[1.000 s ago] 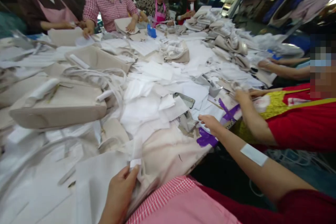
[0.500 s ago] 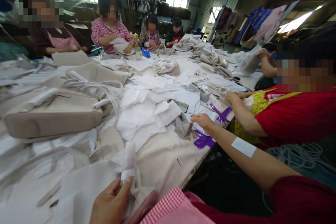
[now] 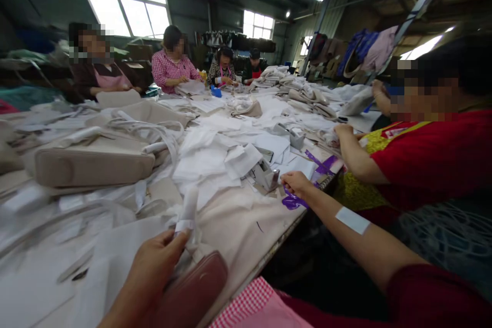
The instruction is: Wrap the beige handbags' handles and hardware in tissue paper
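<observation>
My left hand is closed round a handle wrapped in white sheet, with the thumb pressed on a white band around it. Below that hand lies a reddish-brown bag at the table's near edge, partly covered by my wrist. Out to the right, my right hand has its fingers pinched together just beside the end of a grey tape dispenser. Whatever is between those fingertips is too small to make out. A white patch sticks to my right forearm.
White sheets cover the table's middle. A beige bag stands left, and a phone lies behind the dispenser. Purple plastic hangs at the table edge. A co-worker in a red sleeve sits close on the right; others work opposite.
My right hand's fingers have curled into a pinch at the dispenser's end. My left hand keeps its hold on the wrapped handle, and more of the reddish-brown bag shows. The view has tilted up.
</observation>
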### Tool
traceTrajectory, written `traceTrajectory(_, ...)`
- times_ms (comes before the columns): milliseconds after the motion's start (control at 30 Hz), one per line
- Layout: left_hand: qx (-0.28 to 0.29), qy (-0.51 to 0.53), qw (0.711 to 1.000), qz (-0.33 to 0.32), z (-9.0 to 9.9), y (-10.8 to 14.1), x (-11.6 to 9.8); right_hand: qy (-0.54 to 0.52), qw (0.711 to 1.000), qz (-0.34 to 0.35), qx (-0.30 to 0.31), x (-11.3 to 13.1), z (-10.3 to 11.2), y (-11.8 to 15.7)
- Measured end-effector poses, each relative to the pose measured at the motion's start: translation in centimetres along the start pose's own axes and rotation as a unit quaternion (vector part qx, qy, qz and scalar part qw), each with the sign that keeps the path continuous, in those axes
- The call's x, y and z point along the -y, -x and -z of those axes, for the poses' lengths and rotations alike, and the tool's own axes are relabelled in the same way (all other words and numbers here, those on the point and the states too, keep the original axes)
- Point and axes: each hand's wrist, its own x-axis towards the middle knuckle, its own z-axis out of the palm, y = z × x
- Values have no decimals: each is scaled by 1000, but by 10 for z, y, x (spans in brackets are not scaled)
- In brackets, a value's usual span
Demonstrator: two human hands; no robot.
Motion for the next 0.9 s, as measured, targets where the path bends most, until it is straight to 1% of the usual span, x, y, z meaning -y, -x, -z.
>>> traceTrajectory(133, -20, 1, 999, -29, -5, 1, 2, 37, 999, 16, 1, -8, -2, 22)
traceTrajectory(200, -30, 7, 999, -36, -7, 4, 2, 48, 998, 34, 32, -9, -3, 38)
traceTrajectory(267, -41, 13, 998, -45, -9, 6, 0, 41, 993, 61, 92, -3, -12, 54)
traceTrajectory(333, -47, 22, 997, -54, -11, 6, -2, 13, 978, 101, 184, 12, -34, 73)
traceTrajectory(400, -50, 25, 997, -48, -13, 6, -2, -14, 950, 139, 278, 32, -67, 99)
traceTrajectory(433, -50, 26, 997, -45, -13, 7, -2, -16, 937, 154, 312, 42, -85, 113)
traceTrajectory(500, -45, 26, 998, -44, -13, 9, -3, 8, 912, 198, 358, 61, -122, 139)
traceTrajectory(533, -43, 26, 998, -49, -13, 11, -4, 15, 905, 216, 365, 68, -139, 148)
traceTrajectory(600, -48, 21, 997, -63, -12, 14, -6, 34, 903, 231, 362, 76, -164, 160)
traceTrajectory(667, -58, 7, 995, -79, -11, 16, -8, 55, 909, 221, 349, 79, -178, 162)
traceTrajectory(767, -64, -13, 994, -93, -10, 16, -8, 79, 917, 186, 343, 78, -185, 157)
traceTrajectory(900, -68, -18, 993, -89, -12, 11, -6, 88, 926, 133, 341, 76, -187, 153)
